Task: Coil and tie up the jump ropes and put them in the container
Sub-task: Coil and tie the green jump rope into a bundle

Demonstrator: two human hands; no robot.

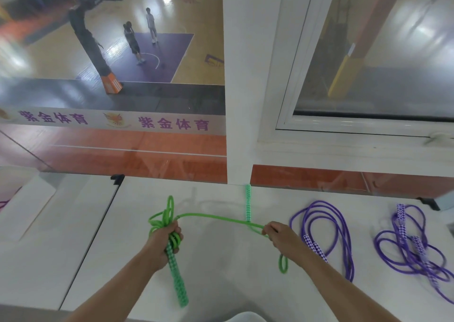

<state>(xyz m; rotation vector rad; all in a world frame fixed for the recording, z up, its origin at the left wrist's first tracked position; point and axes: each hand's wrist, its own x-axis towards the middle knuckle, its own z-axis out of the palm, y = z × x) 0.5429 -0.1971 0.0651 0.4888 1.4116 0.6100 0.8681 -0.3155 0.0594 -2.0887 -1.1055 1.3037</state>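
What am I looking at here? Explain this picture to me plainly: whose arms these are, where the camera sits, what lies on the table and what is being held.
There is one picture, taken by a camera worn on a person's head, looking forward and down, so the two bare arms are the wearer's own. The left hand grips a bundle of coils of a green jump rope together with one of its handles. The right hand pinches the same rope further along, stretching it across the white table. The rope's other handle lies near the table's far edge. To the right lie two purple jump ropes, loose and not yet tied. Beyond the glass is a sports hall.
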